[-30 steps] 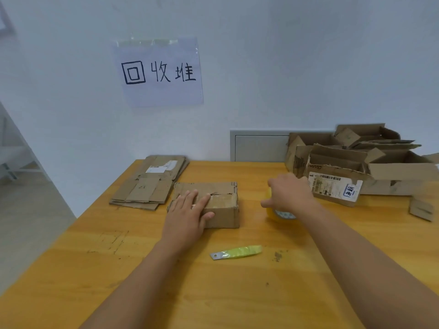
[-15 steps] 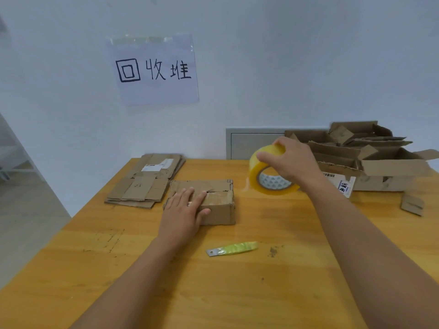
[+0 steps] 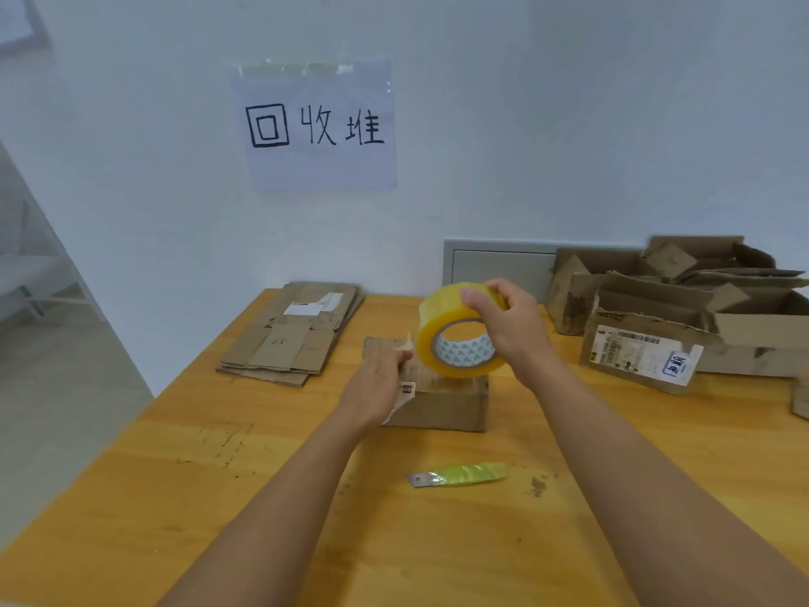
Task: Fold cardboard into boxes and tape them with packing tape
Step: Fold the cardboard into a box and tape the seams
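two bare hands over a wooden table point(image 3: 131, 497), one small box being taped. far left on the table: stack of flattened cardboard point(image 3: 291, 335), white label on the top sheet, lying flat near the wall. above it on the wall a paper sign point(image 3: 317, 124) with handwritten characters, taped at its top edge.

centre: small cardboard box point(image 3: 442, 405), closed up, sitting flat on the table. left hand point(image 3: 376, 387) is over the box's left end, fingers reaching toward the roll's left side, fingertips at what looks like the loose tape end; cannot tell if it actually pinches the tape or just touches it. whether it presses on the box is hidden by the hand itself.

just right of that: yellow packing tape roll point(image 3: 455, 330), standing on edge, core facing the camera, held just above the box top or touching it, cannot tell which. right hand point(image 3: 512, 326) grips the roll from the upper right, fingers curled over the rim.

near side, in front of the box: green utility knife point(image 3: 459, 474) lying flat, blade end pointing left, apart from both hands.

far right: pile of opened cardboard boxes point(image 3: 683, 317), flaps up, one with a shipping label facing the camera. grey wall panel point(image 3: 499, 269) behind them.
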Action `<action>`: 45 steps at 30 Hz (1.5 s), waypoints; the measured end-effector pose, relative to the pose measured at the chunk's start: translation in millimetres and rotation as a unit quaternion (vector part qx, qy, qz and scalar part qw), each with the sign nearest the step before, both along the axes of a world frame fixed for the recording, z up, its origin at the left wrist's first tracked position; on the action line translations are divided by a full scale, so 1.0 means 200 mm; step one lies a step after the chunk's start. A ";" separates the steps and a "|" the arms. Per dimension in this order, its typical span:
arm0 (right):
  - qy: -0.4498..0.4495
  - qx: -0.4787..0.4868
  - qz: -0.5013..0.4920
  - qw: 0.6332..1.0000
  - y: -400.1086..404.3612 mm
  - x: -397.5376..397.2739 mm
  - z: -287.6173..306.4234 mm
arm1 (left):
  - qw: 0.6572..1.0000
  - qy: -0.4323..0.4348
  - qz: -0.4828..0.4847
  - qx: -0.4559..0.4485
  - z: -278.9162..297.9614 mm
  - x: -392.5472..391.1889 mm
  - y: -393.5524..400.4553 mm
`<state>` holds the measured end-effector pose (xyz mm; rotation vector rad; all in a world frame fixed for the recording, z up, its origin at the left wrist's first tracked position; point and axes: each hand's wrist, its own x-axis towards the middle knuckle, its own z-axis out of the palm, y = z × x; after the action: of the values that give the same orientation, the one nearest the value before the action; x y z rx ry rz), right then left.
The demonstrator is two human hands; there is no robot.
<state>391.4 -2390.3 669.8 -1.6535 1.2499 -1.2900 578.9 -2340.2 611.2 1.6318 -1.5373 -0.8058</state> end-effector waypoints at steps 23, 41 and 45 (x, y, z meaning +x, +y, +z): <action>0.203 0.010 0.107 0.973 -0.04 0.01 0.02 | 0.973 0.205 0.084 0.058 0.06 0.05 -0.08; 0.025 0.039 0.062 0.997 -0.06 -0.10 -0.21 | 0.965 0.198 0.166 0.032 0.05 0.13 -0.17; 0.020 0.025 0.079 0.996 -0.03 -0.10 -0.21 | 0.951 0.266 0.157 0.037 0.06 0.17 -0.17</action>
<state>371.9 -2397.1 627.0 -1.7131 1.1403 -1.1266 613.3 -2373.7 623.5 1.4961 -0.8567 -1.0271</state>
